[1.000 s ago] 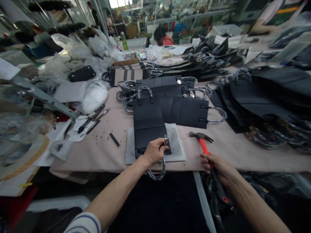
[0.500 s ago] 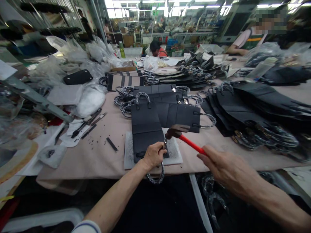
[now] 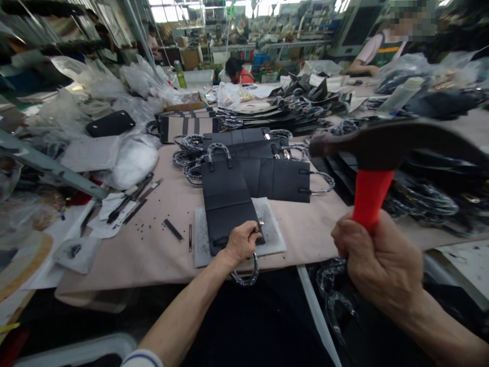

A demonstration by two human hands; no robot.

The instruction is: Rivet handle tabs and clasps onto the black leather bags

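Observation:
My left hand is closed round a small metal punch, held upright on the near end of a flat black bag panel. The panel lies on a grey pad at the table's front edge, and its wrapped loop handle hangs over that edge. My right hand grips the red shaft of a hammer, raised high and close to the camera, with the dark head above and to the right of the punch.
More black panels with handles lie behind the pad, with big stacks at the right. Strips and small tools and plastic bags are at left. Other people sit at the far benches.
My right hand has swung the hammer up and back from just over the punch to high near the camera. The left hand has kept the punch on the panel.

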